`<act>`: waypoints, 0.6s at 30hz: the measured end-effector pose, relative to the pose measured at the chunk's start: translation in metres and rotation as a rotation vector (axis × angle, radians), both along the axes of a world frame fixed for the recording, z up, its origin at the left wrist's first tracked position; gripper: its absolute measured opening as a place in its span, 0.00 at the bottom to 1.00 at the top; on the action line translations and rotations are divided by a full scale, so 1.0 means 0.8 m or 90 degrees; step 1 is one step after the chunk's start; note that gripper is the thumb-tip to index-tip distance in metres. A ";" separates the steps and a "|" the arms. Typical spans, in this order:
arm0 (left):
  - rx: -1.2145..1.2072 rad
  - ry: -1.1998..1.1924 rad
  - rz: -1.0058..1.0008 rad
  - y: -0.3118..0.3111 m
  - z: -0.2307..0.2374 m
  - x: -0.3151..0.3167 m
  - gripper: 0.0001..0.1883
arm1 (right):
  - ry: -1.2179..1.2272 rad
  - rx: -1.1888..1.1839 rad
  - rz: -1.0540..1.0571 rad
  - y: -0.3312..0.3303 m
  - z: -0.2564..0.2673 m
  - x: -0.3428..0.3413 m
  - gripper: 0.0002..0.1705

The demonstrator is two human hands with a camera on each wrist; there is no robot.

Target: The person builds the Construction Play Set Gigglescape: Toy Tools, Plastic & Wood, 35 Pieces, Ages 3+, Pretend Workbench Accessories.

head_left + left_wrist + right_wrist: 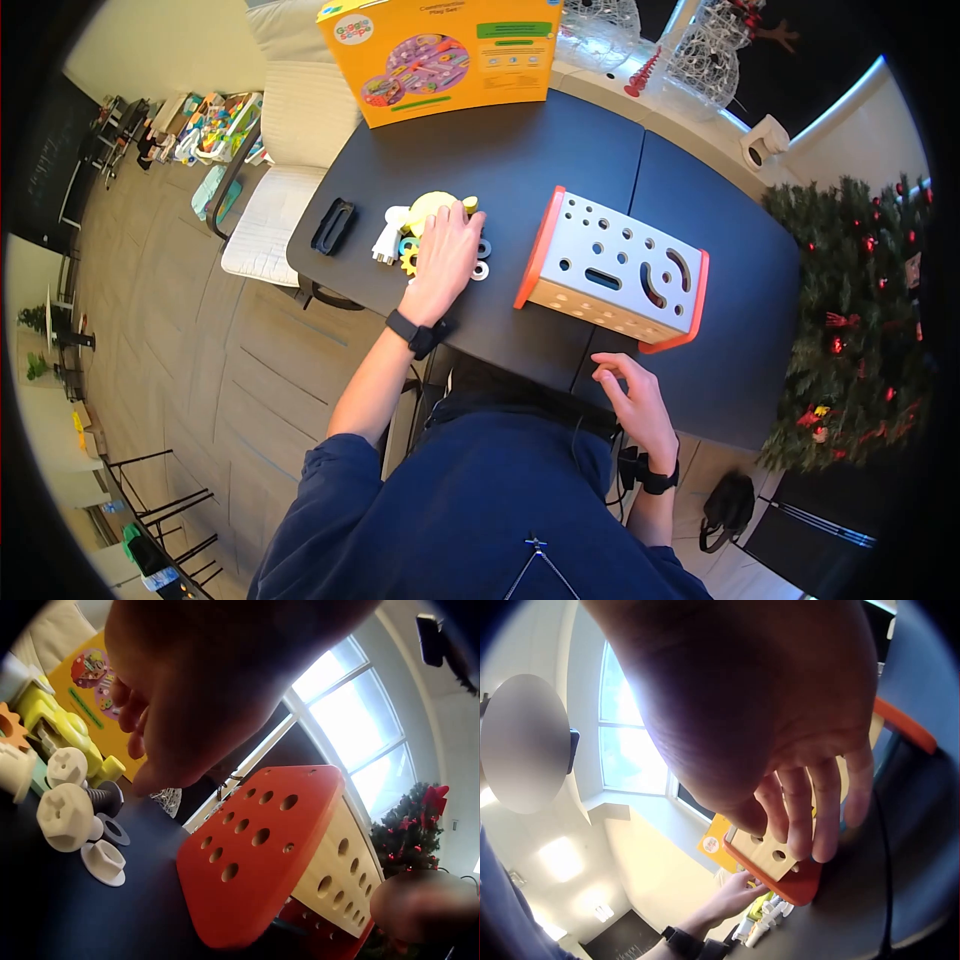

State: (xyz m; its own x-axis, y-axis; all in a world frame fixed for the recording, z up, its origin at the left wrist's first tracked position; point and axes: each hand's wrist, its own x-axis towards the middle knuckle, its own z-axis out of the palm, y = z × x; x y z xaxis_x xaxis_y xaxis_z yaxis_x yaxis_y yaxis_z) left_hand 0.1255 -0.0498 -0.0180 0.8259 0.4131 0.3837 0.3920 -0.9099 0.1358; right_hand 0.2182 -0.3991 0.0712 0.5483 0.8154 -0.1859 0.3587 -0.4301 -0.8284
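Note:
My left hand (pixel 448 262) reaches over a cluster of toy parts, its fingers bent down and nothing seen between them. Around it lie a yellow plastic piece (pixel 428 208), a white piece (pixel 388 238) and a yellow gear (pixel 408 262). The left wrist view shows white toy bolts (pixel 66 817), a dark screw (pixel 106 797), a grey washer (pixel 112 831) and a white flanged nut (pixel 103 862) below the fingertips. Over the table's near edge, my right hand (pixel 640 405) hangs loosely curled and holds nothing, close to a wooden toy box (pixel 620 275) with red ends and many holes.
A tall yellow carton (pixel 450 60) stands at the table's back. On the left side lies a black oblong frame (pixel 334 226), with a cream chair (pixel 270 220) beyond the edge. A decorated Christmas tree (pixel 850 330) stands beside the table on the right.

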 end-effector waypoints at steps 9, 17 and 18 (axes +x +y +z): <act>0.058 0.124 -0.042 0.017 -0.001 0.021 0.14 | -0.015 0.002 -0.019 -0.015 -0.001 0.002 0.14; -0.122 -0.161 -0.094 -0.020 0.081 0.006 0.13 | -0.004 0.042 -0.002 -0.011 0.006 -0.001 0.14; -0.148 -0.187 -0.112 -0.032 0.097 -0.001 0.17 | 0.017 0.052 0.006 -0.010 0.007 -0.001 0.15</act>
State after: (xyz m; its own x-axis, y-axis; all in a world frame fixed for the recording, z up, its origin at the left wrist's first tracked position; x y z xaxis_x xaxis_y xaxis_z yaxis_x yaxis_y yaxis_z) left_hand 0.1247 -0.0751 0.0600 0.7614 0.3785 0.5263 0.1473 -0.8916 0.4282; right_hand 0.2171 -0.4070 0.0765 0.5358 0.8339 -0.1327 0.3397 -0.3567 -0.8703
